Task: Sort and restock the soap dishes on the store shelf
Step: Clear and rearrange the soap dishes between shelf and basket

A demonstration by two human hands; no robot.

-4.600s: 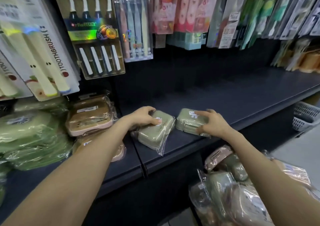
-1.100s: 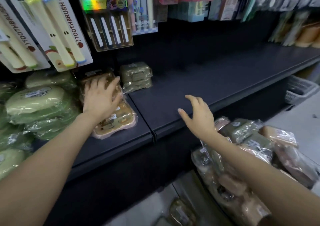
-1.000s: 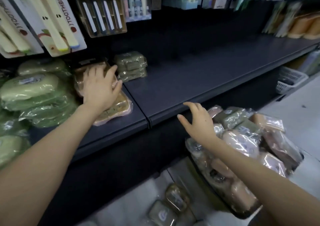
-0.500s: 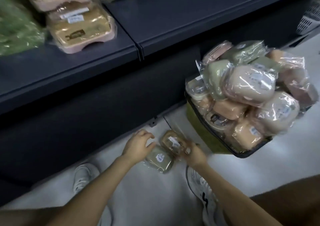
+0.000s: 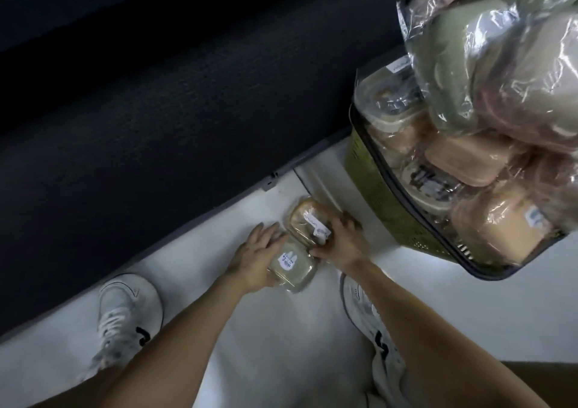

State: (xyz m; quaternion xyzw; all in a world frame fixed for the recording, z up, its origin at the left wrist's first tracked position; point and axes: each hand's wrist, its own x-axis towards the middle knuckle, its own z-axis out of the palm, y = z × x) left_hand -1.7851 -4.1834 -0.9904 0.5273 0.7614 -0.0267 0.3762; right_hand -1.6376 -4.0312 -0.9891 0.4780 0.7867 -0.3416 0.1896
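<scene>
On the pale floor (image 5: 281,339), at the foot of the dark shelf base (image 5: 156,110): two plastic-wrapped soap dishes lie end to end, touching, just left of a heaped basket.
Olive soap dish (image 5: 292,265): the nearer of the pair, flat on the floor, with a white sticker on its top.
Tan soap dish (image 5: 308,220): the farther one, with a white label along its near right edge and its near end against the olive one.
Left hand (image 5: 255,259): closed round the left side of the olive soap dish, fingertips reaching the seam where the two dishes meet.
Right hand (image 5: 342,242): fingers curled over the right side of the tan soap dish, thumb laid along its near end.
Basket (image 5: 375,195): olive-green with a perforated wall and dark rim, just right of the hands, piled well above its rim with wrapped soap dishes (image 5: 488,235) in tan, pink and green.
Left shoe (image 5: 125,310): white, planted near the shelf base.
Right shoe (image 5: 359,298): white, partly hidden under the right forearm.
</scene>
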